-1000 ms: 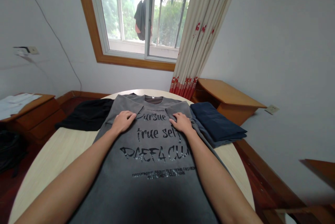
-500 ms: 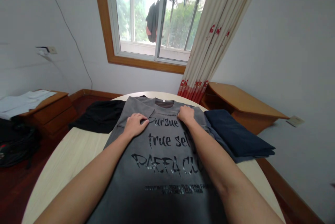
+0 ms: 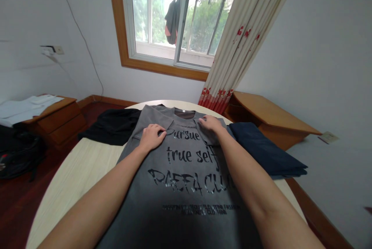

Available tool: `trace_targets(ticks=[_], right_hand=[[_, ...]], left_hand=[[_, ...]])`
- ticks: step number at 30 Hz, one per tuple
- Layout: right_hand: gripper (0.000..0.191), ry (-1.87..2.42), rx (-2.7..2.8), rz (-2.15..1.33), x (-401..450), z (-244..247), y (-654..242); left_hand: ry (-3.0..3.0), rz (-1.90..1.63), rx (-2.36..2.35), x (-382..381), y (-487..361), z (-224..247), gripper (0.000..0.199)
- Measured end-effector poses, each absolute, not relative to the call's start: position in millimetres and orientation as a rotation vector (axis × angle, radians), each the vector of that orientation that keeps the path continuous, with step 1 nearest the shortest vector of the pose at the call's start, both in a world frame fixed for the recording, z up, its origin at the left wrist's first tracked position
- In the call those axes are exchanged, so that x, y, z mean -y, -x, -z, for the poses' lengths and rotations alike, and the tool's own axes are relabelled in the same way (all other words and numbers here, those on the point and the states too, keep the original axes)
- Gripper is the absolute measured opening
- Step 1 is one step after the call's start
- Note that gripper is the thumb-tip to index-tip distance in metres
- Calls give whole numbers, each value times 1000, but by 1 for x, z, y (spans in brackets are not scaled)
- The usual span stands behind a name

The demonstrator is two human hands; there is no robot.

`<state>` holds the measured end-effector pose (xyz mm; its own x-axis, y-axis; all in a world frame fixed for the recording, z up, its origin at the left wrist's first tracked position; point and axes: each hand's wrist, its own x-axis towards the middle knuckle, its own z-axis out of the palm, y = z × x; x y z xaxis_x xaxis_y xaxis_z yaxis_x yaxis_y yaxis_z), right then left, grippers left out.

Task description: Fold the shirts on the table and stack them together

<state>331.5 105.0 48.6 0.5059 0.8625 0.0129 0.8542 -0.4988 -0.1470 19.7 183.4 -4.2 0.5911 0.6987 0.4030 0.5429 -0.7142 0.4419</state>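
Grey T-shirt point(image 3: 188, 199) lengthwise from me, collar point(image 3: 185, 118) farthest

Black cloth point(image 3: 116, 125) lies over the round table's point(image 3: 83, 169) left edge. My left hand point(image 3: 151, 137), loosely spread, rests on one inturned sleeve point(image 3: 157, 116). Collar near the far edge. My right hand point(image 3: 211, 123), nearer it, touches the other sleeve point(image 3: 209, 136); whether it pinches, I cannot tell. Folded navy cloth point(image 3: 258, 144) lies rightmost.

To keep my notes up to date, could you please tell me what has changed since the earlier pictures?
The right hand has moved up the gray shirt, away from the person, towards the collar; whether it grips cloth is unclear. The left hand still rests on the shirt, and the black garment and navy clothing lie as before.
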Motion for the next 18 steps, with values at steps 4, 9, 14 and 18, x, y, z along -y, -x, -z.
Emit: trace_targets(ticks=[4,9,14,18], right_hand=[[51,2739,1380,-35,-101,-40,-346],[42,2991,1065,243,-101,-50,-385],[42,2979,936,8,-111,-48,-425],[42,2803,834,-124,-124,-47,-452]], left_hand=[[-2531,-821,-1016,-183,-20,4,26],[-2515,-826,-1023,-183,-21,4,24],[-2513,-820,-1032,-184,-22,5,24],[-2515,-823,-1032,-184,-22,5,24]])
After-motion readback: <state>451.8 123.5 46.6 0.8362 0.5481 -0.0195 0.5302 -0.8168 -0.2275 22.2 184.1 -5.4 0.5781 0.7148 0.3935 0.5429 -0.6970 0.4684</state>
